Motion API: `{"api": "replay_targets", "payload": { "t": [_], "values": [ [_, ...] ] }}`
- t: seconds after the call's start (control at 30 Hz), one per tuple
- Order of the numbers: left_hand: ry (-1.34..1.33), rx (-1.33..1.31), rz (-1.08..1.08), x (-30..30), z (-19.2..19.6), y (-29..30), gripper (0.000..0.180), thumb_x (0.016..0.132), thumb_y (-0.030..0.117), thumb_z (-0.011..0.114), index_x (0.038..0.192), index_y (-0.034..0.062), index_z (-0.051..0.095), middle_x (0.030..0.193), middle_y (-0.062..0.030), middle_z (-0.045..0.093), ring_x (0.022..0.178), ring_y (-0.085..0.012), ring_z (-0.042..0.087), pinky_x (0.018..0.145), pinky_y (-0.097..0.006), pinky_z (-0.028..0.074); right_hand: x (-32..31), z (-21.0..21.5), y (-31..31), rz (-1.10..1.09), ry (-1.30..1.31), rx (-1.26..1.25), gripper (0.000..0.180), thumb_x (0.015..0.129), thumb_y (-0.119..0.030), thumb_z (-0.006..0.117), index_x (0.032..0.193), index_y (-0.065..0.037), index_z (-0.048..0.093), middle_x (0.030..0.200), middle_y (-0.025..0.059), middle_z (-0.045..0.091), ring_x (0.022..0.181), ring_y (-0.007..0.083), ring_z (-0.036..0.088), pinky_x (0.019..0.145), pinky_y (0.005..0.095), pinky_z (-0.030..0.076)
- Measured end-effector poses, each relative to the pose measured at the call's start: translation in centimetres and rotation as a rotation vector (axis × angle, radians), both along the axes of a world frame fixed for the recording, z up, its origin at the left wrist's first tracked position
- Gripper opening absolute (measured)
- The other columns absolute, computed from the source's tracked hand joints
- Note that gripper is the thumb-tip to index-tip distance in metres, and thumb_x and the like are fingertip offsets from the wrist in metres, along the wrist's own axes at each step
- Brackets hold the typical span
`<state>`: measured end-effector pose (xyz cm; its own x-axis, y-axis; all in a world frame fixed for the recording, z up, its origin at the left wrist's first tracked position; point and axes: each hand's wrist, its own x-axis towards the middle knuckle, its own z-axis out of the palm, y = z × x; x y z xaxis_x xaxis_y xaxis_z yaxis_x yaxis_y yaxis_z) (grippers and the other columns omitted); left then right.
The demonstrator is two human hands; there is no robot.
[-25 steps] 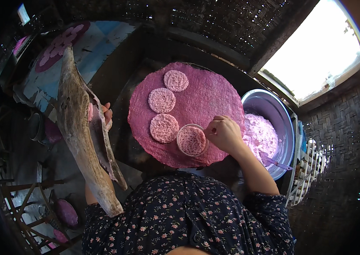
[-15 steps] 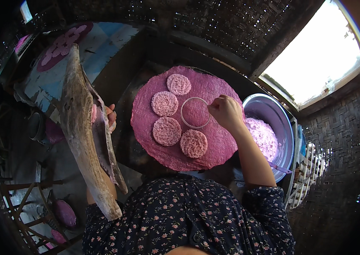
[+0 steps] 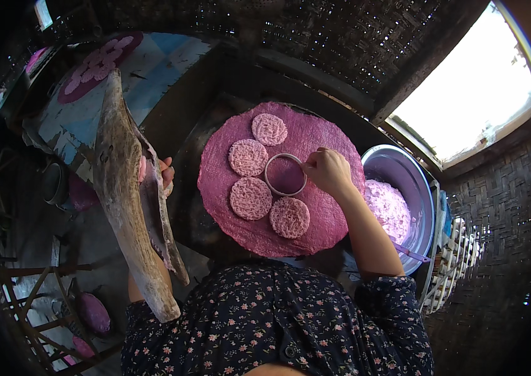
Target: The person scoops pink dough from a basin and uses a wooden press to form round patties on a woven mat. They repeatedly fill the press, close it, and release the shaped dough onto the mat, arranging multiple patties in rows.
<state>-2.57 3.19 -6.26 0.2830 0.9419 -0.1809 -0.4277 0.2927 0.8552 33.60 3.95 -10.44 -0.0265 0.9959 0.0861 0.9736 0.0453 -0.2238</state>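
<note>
My right hand (image 3: 328, 170) pinches the rim of a thin, pale ring (image 3: 267, 175) over a round magenta tray (image 3: 334, 219) with a rough surface. On the tray's left and near side lie several flat, round pink cakes of noodle-like strands, among them a left one (image 3: 248, 157) and a near one (image 3: 289, 218); the ring is beside these two. To the left, a long wooden lever-like piece (image 3: 121, 188) stands in front of my left hand (image 3: 167, 173). Its visible fingers are curled, and what they grip is hidden. Something pink (image 3: 142, 169) shows behind the wood.
At the right stands a purple basin (image 3: 417, 182) holding pink dough (image 3: 388, 207) and a purple handle (image 3: 411, 252). A bright window (image 3: 466, 88) opens in the woven wall. Another magenta tray (image 3: 129, 42) with pink cakes rests on a blue surface at the far left.
My right hand has brought the ring a little left and nearer to me, and it looks lower, closer to the tray. The whole view has shifted slightly. My left hand stays behind the wood.
</note>
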Motion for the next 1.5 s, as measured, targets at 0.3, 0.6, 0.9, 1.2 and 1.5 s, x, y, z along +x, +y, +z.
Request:
{"api": "replay_targets", "payload": {
  "t": [0.3,0.6,0.9,1.2,1.5],
  "values": [
    [-0.498,0.009,-0.126,-0.4,-6.2,1.7,0.030,0.093,0.028,0.049,0.094,-0.0014,0.055,0.078,-0.0134,0.055,0.067,-0.0229,0.055,0.066,-0.030,0.050,-0.6,2.0,-0.8,-0.029,-0.068,-0.003,0.022,0.076,-0.031,0.064,0.073,-0.009,0.069,0.081,0.0074,0.063,0.084,0.0301,0.060,0.070,0.0409,0.049],
    [1.002,1.055,0.419,10.7,-0.8,0.9,0.029,0.064,0.020,0.075,0.088,0.0070,0.064,0.084,-0.0101,0.067,0.086,-0.0281,0.065,0.092,-0.037,0.046,-4.1,5.5,-7.6,0.335,1.301,-0.718,0.084,0.086,-0.072,0.022,0.120,-0.001,0.051,0.097,0.0065,0.057,0.084,0.0147,0.051,0.076,0.0281,0.042],
    [-0.962,0.167,-0.464,13.0,2.5,10.8,0.068,0.090,0.057,0.037,0.127,0.0001,0.043,0.104,-0.0090,0.059,0.120,-0.0291,0.044,0.108,-0.045,0.028,1.8,4.2,-8.4,0.104,1.523,-0.819,0.087,0.082,-0.074,0.036,0.119,0.004,0.048,0.093,0.0150,0.061,0.073,0.0225,0.059,0.061,0.0285,0.043],
    [-1.012,0.057,-0.258,19.5,-2.9,13.4,0.067,0.092,0.062,0.020,0.118,0.0077,0.050,0.070,-0.0014,0.050,0.072,-0.0189,0.051,0.085,-0.039,0.040,7.3,6.7,-5.5,-0.070,1.429,-0.962,0.067,0.091,-0.062,0.035,0.106,0.000,0.055,0.089,0.0188,0.063,0.077,0.0273,0.064,0.065,0.0356,0.051],
    [-1.018,-0.007,-0.196,17.7,-5.5,13.9,0.063,0.091,0.063,0.027,0.112,0.0079,0.050,0.062,-0.0014,0.048,0.062,-0.0192,0.050,0.075,-0.040,0.041,5.0,6.5,-5.0,-0.054,1.137,-0.919,0.066,0.092,-0.061,0.032,0.099,-0.001,0.059,0.079,0.0162,0.065,0.063,0.0247,0.064,0.056,0.0322,0.050]
  ]
}}
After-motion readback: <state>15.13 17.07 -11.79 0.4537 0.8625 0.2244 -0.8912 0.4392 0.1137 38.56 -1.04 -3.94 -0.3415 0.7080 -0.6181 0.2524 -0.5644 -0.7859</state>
